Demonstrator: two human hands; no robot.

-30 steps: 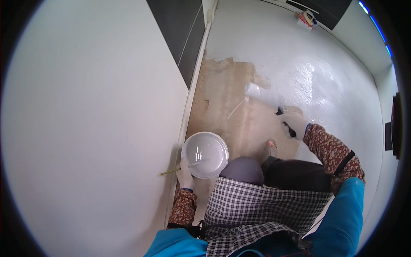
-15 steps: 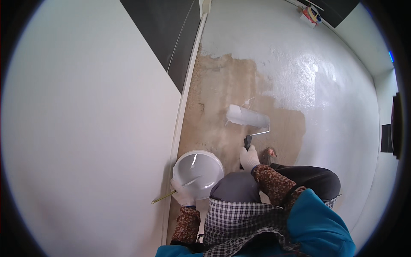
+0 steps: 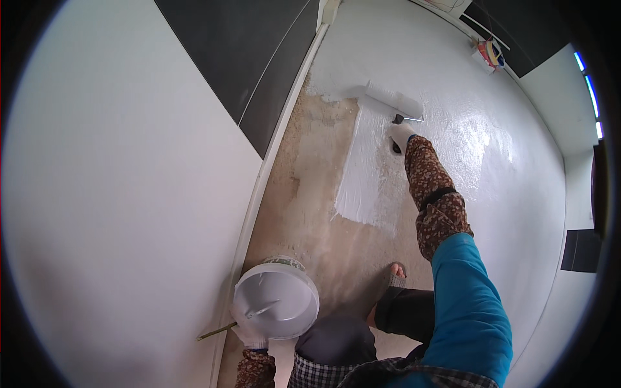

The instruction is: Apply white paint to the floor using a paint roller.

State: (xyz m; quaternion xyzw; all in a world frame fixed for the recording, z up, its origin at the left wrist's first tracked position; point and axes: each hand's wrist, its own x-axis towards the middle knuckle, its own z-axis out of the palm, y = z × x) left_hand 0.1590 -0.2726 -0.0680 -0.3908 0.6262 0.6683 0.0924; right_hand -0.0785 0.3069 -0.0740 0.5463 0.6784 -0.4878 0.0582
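My right hand (image 3: 402,134), in a white knit glove, grips the black handle of a paint roller (image 3: 393,100). The wide roller lies on the floor at arm's length, coated in pale grey-white paint. A fresh wet strip (image 3: 365,174) runs from it back over the bare brown floor (image 3: 310,207). At lower left, a white bucket (image 3: 304,275) with pale paint inside stands tilted by the wall. My gloved left hand (image 3: 249,333) is closed at its rim, holding a thin paint-smeared stick (image 3: 217,331) that reaches over the bucket. The left fingers are partly hidden.
A white wall (image 3: 129,194) with dark panels (image 3: 239,58) and a skirting edge runs along the left. Glossy wet paint (image 3: 479,149) covers the floor ahead and right. My bare-toed foot (image 3: 398,270) rests near the unpainted patch. Small colourful items (image 3: 490,53) lie far right.
My right arm has stretched forward, rolling the roller away from me and leaving a white strip on bare floor. The bucket tilts more toward me; my left hand stays at its rim.
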